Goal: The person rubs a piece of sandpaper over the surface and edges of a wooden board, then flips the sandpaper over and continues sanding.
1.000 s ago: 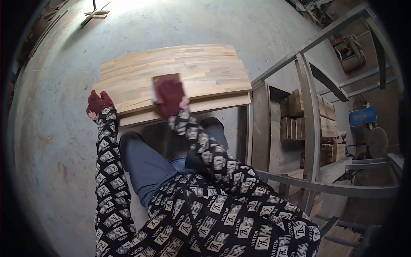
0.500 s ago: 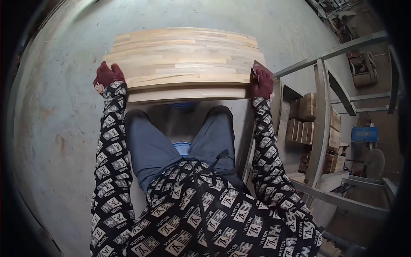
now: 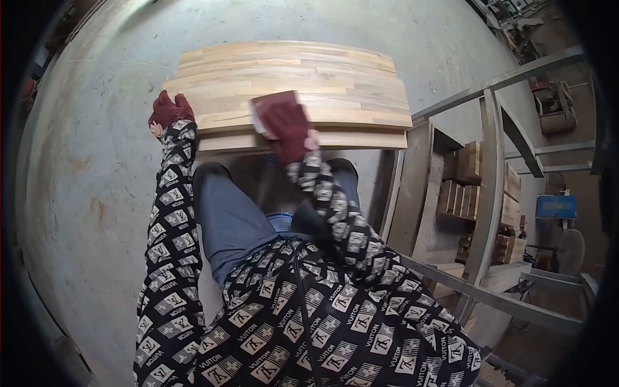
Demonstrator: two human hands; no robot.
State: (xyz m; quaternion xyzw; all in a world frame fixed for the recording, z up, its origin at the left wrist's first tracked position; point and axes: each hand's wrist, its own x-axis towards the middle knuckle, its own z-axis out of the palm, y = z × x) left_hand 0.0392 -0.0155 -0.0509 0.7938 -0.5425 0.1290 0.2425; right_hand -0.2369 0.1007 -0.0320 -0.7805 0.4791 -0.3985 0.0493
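Two gloved hands, both mine, at one wooden board (image 3: 322, 74). Item one: board, pale jointed strips, lying flat across in front of my knees, long side towards me. Item two: second board (image 3: 348, 138), directly under the first, only its near edge showing. Item three: left hand (image 3: 169, 111), red glove, clenched on the top board's near left corner. Item four: right hand (image 3: 289, 129), red glove, wrapped over a sanding block (image 3: 272, 100) and pressing it flat on the board close to the near edge, a little left of the middle. Item five: grey trousers (image 3: 225, 219), my legs below the boards. Item six: concrete floor (image 3: 90, 193), all round. Item seven: metal rack (image 3: 485, 187), to my right, with stacked wood blocks (image 3: 469, 161) behind its bars.
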